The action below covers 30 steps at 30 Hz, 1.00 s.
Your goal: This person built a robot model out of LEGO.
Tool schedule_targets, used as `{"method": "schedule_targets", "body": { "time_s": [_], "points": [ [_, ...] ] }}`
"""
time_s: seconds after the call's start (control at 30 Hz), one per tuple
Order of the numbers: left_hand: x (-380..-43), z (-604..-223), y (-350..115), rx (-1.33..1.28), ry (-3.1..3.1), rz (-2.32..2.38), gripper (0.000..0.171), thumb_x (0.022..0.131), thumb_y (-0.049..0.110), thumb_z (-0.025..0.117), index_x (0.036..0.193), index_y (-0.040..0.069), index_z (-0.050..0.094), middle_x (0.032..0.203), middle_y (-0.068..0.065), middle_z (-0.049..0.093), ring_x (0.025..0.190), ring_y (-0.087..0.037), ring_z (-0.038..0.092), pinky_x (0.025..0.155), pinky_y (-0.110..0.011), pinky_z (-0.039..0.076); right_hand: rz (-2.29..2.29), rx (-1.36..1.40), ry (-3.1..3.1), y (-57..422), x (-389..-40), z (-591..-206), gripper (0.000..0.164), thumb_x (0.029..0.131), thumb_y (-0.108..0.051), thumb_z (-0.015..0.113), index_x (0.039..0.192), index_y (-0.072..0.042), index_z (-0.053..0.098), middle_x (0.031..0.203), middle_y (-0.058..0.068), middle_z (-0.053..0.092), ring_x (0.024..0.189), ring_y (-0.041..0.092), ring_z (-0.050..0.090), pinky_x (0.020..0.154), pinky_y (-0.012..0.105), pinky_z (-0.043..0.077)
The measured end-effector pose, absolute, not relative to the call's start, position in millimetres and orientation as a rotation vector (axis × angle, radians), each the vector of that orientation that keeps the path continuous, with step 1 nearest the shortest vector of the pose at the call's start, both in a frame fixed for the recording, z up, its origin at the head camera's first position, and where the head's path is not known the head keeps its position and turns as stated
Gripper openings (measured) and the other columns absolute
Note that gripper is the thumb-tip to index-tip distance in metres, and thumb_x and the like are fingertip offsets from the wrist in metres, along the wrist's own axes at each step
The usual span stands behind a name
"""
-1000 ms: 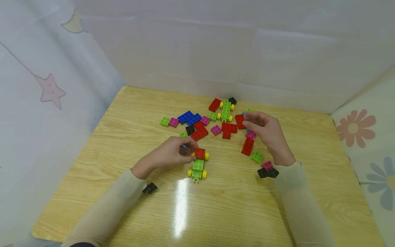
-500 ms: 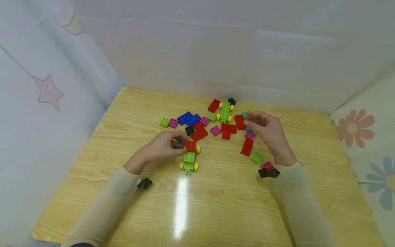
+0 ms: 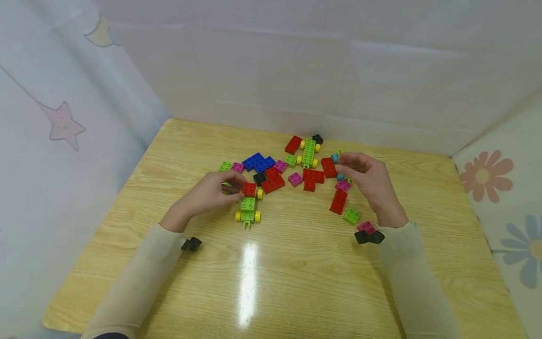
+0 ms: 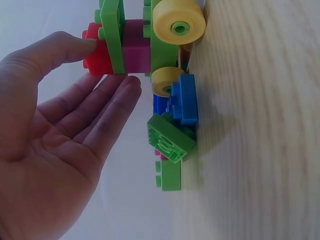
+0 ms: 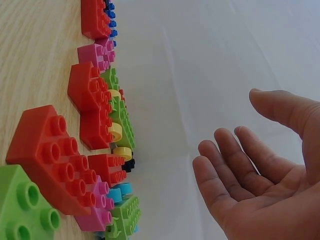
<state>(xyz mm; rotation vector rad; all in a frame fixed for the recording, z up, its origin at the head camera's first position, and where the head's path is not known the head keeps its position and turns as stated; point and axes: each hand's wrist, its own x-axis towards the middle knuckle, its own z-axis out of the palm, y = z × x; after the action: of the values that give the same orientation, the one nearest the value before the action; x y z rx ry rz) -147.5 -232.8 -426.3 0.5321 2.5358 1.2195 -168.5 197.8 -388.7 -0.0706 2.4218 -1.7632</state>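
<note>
My left hand [image 3: 204,195] holds a toy-brick car [image 3: 248,204] by the red brick [image 3: 249,189] on its top, left of the table's middle. In the left wrist view the thumb lies against that red brick, with the fingers beneath. A magenta brick [image 4: 136,52] sits between green layers, and yellow wheels [image 4: 180,22] are at the base. A blue brick [image 4: 188,100] and a tilted green brick [image 4: 171,138] lie beside the car. My right hand [image 3: 369,188] hovers at the right over loose bricks, fingers relaxed and holding nothing, as the right wrist view shows.
Loose bricks spread across the middle back: blue bricks [image 3: 259,163], red bricks [image 3: 313,178], a pink brick [image 3: 295,179] and a second green wheeled base [image 3: 309,151]. A long red brick [image 3: 338,201] and a green brick [image 3: 352,216] lie near my right wrist. A cloth wall stands behind.
My left hand has carried the toy-brick car leftward and away from me, toward the loose bricks at the left. The right hand has stayed nearly still.
</note>
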Motion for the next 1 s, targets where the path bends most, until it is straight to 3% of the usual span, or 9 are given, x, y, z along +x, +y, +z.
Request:
{"method": "schedule_targets", "body": {
  "time_s": [0.4,0.53,0.67,0.83,1.0],
  "points": [
    [-152,-422,-241,0.511,2.573,1.179,0.043,0.105,0.016,0.078,0.146,0.007,0.069,0.144,-0.015,0.073,0.130,-0.038,0.074,0.112,-0.057,0.061,-1.748,-0.079,2.462,201,-168,-390,0.051,0.109,-0.035,0.077,0.149,-0.006,0.068,0.135,0.000,0.074,0.118,0.008,0.068,0.103,0.015,0.055],
    [-147,-403,-237,0.599,2.668,1.159,0.048,0.107,0.023,0.077,0.153,0.010,0.066,0.148,-0.011,0.073,0.135,-0.038,0.071,0.117,-0.060,0.057,-1.731,-0.100,2.458,200,-169,-387,0.048,0.109,-0.035,0.076,0.149,-0.010,0.069,0.136,-0.002,0.074,0.120,0.008,0.068,0.106,0.017,0.054],
    [-147,-373,-212,0.735,2.751,1.221,0.044,0.108,0.025,0.077,0.148,0.010,0.070,0.147,-0.008,0.074,0.134,-0.033,0.072,0.116,-0.059,0.058,-1.667,-0.111,2.493,199,-173,-381,0.048,0.109,-0.037,0.076,0.150,-0.013,0.069,0.144,0.005,0.073,0.122,0.010,0.069,0.106,0.020,0.055],
    [-167,-343,-166,0.802,2.710,1.190,0.043,0.110,0.032,0.074,0.148,0.011,0.070,0.149,-0.008,0.073,0.136,-0.028,0.071,0.119,-0.051,0.058,-1.545,-0.145,2.523,195,-189,-376,0.049,0.108,-0.040,0.076,0.151,-0.017,0.069,0.153,0.011,0.071,0.130,0.020,0.067,0.114,0.037,0.055],
    [-202,-336,-122,0.776,2.666,1.117,0.041,0.111,0.035,0.072,0.144,0.012,0.072,0.142,-0.007,0.075,0.131,-0.023,0.070,0.119,-0.044,0.057,-1.476,-0.189,2.498,189,-210,-378,0.047,0.110,-0.032,0.075,0.151,-0.011,0.068,0.155,0.015,0.068,0.137,0.033,0.065,0.122,0.056,0.053]
  ]
}}
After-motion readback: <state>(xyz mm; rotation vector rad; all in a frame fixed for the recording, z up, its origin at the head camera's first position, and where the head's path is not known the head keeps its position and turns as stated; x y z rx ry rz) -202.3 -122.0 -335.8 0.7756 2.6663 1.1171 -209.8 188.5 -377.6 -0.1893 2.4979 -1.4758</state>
